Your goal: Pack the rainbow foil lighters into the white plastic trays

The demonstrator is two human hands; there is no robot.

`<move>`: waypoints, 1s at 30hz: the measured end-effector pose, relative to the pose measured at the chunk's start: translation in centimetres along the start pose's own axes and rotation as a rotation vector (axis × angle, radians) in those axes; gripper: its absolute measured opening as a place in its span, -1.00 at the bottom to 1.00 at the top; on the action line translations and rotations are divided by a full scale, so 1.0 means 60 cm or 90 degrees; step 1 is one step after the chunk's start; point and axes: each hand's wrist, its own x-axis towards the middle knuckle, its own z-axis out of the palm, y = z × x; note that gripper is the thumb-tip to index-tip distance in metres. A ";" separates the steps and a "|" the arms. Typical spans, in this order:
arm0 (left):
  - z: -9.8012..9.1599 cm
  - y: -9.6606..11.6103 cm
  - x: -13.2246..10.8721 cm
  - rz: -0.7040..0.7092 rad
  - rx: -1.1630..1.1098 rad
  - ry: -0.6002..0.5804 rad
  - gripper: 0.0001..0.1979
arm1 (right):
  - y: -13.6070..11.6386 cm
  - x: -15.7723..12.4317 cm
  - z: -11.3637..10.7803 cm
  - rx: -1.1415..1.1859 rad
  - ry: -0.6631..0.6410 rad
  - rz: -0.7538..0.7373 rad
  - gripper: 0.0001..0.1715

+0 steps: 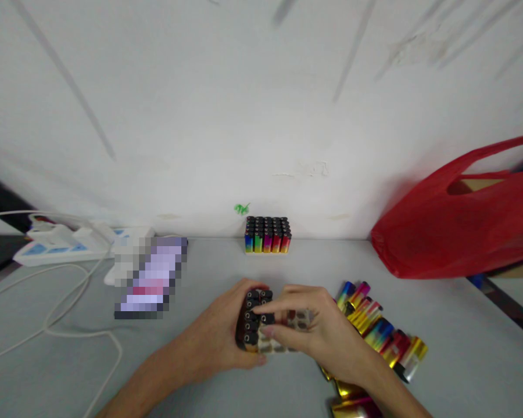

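Observation:
My left hand (218, 331) is wrapped around the left end of a clear plastic tray (281, 347). Along that end stand upright lighters (249, 326) with black tops, filling one column and part of a second. The tray's right part shows bare slots. My right hand (318, 325) reaches over the tray, thumb and fingers closed on a black-topped lighter (267, 319) in the second column; its body is hidden. Beside my right wrist lie several loose lighters (379, 334) with shiny rainbow, gold and red bodies, partly covered by my forearm.
A full block of lighters (268, 236) stands against the white wall. At the left are a phone (152, 278) with a blurred-out screen, a power strip (70, 247) and loose white cables (82, 332). A red bag (462, 226) sits at the right.

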 end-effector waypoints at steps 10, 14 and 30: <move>-0.001 0.000 0.000 -0.002 0.002 -0.006 -0.17 | -0.009 0.000 -0.009 -0.050 0.032 -0.011 -0.88; -0.001 0.003 0.001 -0.004 0.001 -0.003 -0.15 | -0.009 0.000 -0.010 -0.088 -0.001 -0.035 -0.89; -0.005 0.015 0.000 -0.023 -0.005 -0.014 -0.17 | 0.025 -0.014 -0.117 -0.463 0.164 0.192 -0.76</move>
